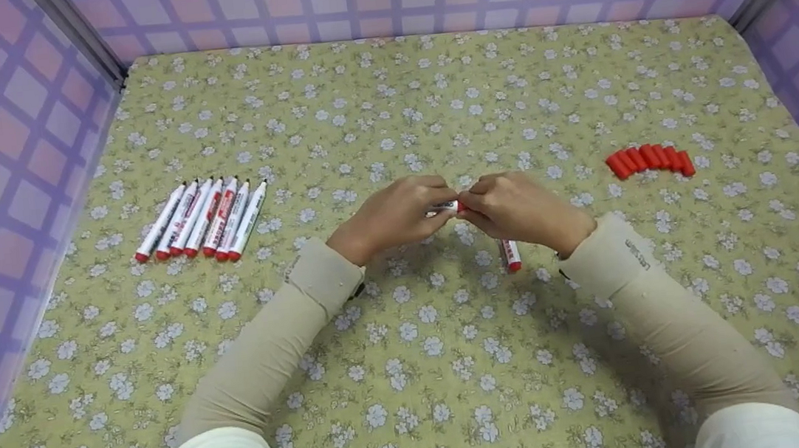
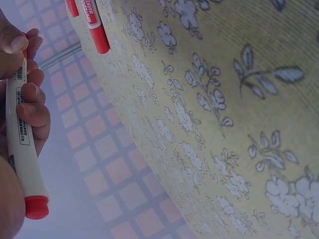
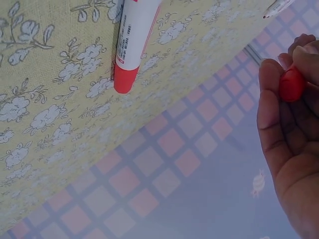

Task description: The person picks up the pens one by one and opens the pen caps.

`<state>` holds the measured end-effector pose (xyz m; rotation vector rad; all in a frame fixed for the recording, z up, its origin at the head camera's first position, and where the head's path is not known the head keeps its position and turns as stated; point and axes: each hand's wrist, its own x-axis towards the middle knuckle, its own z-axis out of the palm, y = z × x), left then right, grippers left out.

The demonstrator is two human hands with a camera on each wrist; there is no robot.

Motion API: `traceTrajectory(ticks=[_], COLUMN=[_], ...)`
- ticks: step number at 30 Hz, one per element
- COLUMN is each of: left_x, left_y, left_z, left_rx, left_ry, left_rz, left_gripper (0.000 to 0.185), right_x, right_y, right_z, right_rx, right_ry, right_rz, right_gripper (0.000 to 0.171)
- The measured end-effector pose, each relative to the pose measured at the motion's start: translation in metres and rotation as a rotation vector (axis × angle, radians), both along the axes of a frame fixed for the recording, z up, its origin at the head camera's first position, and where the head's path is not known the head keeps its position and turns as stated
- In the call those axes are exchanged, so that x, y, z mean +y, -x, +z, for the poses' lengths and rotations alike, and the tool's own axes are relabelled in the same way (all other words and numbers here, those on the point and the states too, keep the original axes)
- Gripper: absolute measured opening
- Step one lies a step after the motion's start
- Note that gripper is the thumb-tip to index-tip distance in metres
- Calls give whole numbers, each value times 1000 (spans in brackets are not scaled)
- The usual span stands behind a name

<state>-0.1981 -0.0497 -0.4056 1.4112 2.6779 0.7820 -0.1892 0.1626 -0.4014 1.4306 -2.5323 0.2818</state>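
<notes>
My left hand [image 1: 402, 209] grips a white whiteboard marker [image 2: 30, 169] around its barrel, in front of me over the table. The barcode side and a red end plug show in the left wrist view. At the marker's other end, my right hand [image 1: 513, 208] pinches the red cap [image 1: 461, 205] between thumb and fingers. The hands meet at this cap, and in the right wrist view it sits red among the right fingertips. Another marker [image 1: 512, 253] lies on the cloth just below the right hand, partly covered by it.
On the left, several uncapped white markers [image 1: 199, 223] lie side by side, dark tips pointing away from me. Several loose red caps [image 1: 649, 158] form a curved row at the right. A yellow floral cloth [image 1: 416, 385] covers the table, with checked panels [image 1: 376, 0] standing around it.
</notes>
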Motion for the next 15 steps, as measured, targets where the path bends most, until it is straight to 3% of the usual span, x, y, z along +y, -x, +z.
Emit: traceTrajectory(ticks=[15], left_x=[0], left_y=[3], left_z=[-5], left_rx=[-46], left_ry=[-10], left_rz=[5], left_gripper=[24], right_x=[-1], right_y=[0], right_z=[-7], right_rx=[53], right_ry=[-11], right_rz=[11], right_gripper=[19])
